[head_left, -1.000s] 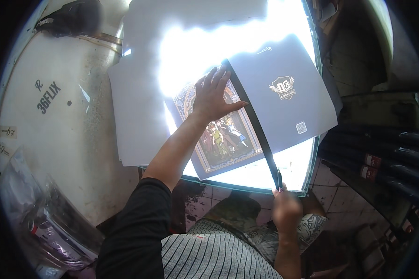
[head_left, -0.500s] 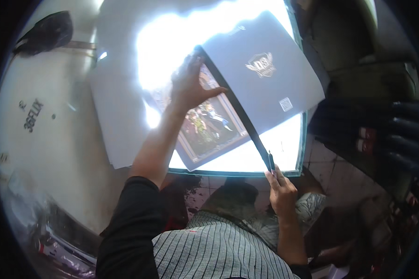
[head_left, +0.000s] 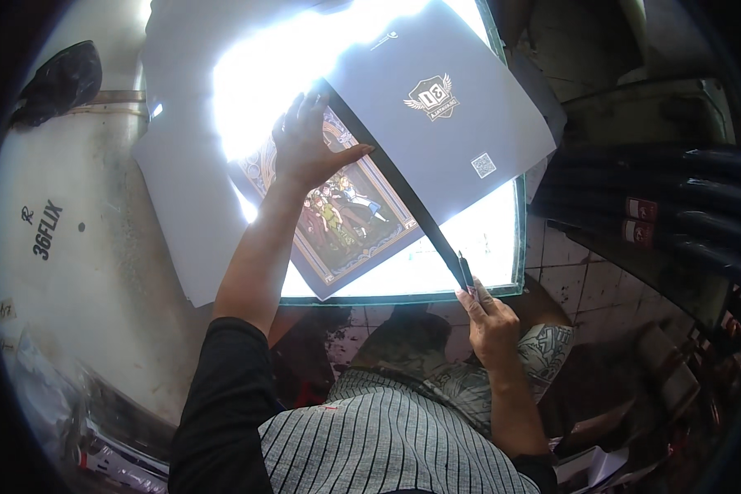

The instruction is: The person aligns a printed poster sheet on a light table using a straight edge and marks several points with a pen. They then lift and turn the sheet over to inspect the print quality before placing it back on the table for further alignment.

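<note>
My left hand [head_left: 311, 148] lies with fingers spread and thumb stretched out, pressing on a long dark straightedge [head_left: 403, 193]. This strip runs slantwise from the hand down toward the near right. At its near end my right hand [head_left: 492, 325] is closed around a slim dark cutter knife [head_left: 467, 272], its tip beside the strip. Whether the blade touches anything, I cannot tell. Left of the straightedge shows a framed, colourful figure illustration [head_left: 346, 218], partly under my left hand. On the right lies a blue-grey printed panel [head_left: 432, 160] with a winged emblem and a square code.
Beneath the sheets is a brightly glowing glass-topped light table [head_left: 486, 235] with a greenish edge. Large pale sheets [head_left: 185, 206] lie to its left, beside a whitish marked surface [head_left: 82, 247]. A black bag [head_left: 70, 78] sits far left. Dark rolls [head_left: 675, 198] lie at right.
The whole scene has shifted slightly up and left in the view, and the prints look sharper. Both hands keep nearly the same places on the straightedge and knife.
</note>
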Motion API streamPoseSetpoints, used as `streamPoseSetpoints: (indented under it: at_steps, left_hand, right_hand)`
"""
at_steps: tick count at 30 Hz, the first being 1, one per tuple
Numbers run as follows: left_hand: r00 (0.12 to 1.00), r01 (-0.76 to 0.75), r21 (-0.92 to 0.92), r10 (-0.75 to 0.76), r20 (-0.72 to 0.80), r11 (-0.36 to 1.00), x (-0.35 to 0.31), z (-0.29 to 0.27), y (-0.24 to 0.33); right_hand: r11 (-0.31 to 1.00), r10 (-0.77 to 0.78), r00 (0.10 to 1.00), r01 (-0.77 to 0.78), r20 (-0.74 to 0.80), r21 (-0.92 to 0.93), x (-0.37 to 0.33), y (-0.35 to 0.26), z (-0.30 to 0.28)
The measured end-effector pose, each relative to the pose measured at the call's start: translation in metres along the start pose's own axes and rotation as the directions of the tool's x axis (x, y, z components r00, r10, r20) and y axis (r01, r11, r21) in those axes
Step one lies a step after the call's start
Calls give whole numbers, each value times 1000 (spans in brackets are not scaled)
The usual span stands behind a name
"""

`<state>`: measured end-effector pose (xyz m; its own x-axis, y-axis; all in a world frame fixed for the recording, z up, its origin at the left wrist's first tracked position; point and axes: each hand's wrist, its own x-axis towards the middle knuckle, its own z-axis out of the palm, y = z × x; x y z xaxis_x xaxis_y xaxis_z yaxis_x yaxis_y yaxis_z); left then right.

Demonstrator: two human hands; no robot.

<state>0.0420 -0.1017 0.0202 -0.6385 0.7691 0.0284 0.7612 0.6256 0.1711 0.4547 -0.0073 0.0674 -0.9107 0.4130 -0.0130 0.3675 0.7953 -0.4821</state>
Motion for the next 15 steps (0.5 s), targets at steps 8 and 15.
streamPoseSetpoints:
  at_steps: [8,15]
  left_hand:
    - [1000,15,0,-15,23,1000,0,-2,0]
    - [999,23,-14,-23,27,1000,3,-5,4]
  right_hand:
    - [1000,9,1000,-9,3,15,-1,1,1]
    - [1000,12,1000,-12,8,7,1,3,0]
